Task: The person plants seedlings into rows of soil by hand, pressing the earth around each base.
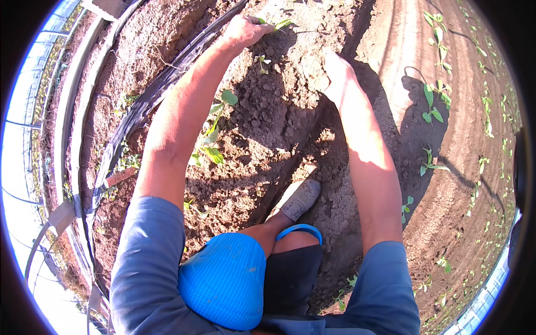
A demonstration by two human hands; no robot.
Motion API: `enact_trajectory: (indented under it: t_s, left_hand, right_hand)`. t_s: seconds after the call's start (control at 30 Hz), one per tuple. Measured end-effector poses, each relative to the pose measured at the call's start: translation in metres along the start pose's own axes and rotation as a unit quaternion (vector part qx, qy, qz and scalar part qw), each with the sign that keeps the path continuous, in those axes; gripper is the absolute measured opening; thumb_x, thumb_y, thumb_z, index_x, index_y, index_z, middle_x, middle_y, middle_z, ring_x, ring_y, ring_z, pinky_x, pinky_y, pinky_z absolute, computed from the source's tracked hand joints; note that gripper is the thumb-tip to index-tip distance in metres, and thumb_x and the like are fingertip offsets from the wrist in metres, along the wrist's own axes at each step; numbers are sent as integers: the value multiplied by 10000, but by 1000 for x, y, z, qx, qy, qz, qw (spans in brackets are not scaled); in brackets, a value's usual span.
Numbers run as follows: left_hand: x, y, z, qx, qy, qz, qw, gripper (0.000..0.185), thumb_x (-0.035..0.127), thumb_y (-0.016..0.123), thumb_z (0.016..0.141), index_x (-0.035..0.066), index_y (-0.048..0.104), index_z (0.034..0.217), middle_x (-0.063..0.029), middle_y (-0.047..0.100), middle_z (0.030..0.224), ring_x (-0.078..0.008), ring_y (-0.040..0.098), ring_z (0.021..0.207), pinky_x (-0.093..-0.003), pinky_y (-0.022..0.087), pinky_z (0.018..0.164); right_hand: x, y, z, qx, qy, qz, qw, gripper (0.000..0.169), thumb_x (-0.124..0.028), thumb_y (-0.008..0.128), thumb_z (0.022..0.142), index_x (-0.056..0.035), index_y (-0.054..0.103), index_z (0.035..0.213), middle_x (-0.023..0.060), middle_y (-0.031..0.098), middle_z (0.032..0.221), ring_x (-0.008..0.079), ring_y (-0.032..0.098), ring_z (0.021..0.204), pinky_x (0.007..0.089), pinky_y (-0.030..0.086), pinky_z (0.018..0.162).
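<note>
My left hand [247,31], at the top of the head view, has its fingers closed around the base of a small green plant [283,25] whose leaves point right. Lower and to the right, my right hand [335,71] lies in bright sun against the lumpy brown soil [303,63]; its fingers are washed out by glare or covered by soil. Between the hands, a little below them, stands a small pale seedling [262,63]. A larger leafy plant [209,140] grows beside my left forearm.
Rows of seedlings [432,109] run along the soil at right. Black plastic sheeting [138,102] and long rails [69,92] lie at left. A blue knee pad [226,280] and my shoe [299,199] are below. A brownish-red stick or pipe [121,176] lies near the sheeting.
</note>
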State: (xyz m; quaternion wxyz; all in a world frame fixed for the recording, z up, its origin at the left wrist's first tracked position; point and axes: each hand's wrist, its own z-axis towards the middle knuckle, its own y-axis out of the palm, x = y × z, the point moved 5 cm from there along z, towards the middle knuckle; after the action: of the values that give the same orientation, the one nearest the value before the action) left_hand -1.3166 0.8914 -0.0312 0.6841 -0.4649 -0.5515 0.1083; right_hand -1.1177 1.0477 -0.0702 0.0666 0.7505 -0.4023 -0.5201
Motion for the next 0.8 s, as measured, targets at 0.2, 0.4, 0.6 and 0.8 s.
enact_trajectory:
  t_s: [0.2, 0.4, 0.6, 0.8]
  left_hand:
    - [12, 1, -1, -10, -11, -67, 998, 505, 411, 811, 798, 18, 742, 1108, -126, 727, 1046, -203, 670, 980, -352, 506, 885]
    - [2, 4, -1, 6, -22, -81, 996, 523, 390, 822, 796, -12, 725, 1117, -140, 724, 1047, -214, 677, 969, -356, 516, 880]
    - [4, 7, 12, 41, 51, -28, 997, 440, 403, 832, 764, 16, 767, 963, -133, 734, 809, -202, 694, 749, -367, 558, 724]
    - [33, 7, 2, 12, 45, -43, 998, 311, 293, 785, 813, 5, 753, 925, -121, 715, 762, -197, 681, 701, -360, 552, 672]
  right_hand:
    - [-35, 25, 107, -61, -181, -520, 832, 284, -210, 647, 925, -54, 676, 1161, 41, 679, 861, 116, 620, 743, 309, 507, 624]
    - [-42, 46, 105, -3, -226, -560, 797, 455, -146, 673, 808, -82, 665, 1258, 73, 657, 753, 158, 599, 669, 341, 499, 645]
    - [-46, 72, 58, 62, -314, -666, 674, 470, -240, 720, 769, -156, 678, 1230, 160, 718, 1055, 318, 692, 999, 424, 539, 878]
    - [-38, 65, 49, 153, -239, -642, 712, 314, -350, 776, 780, -176, 760, 1041, 143, 733, 1028, 335, 701, 1002, 433, 556, 869]
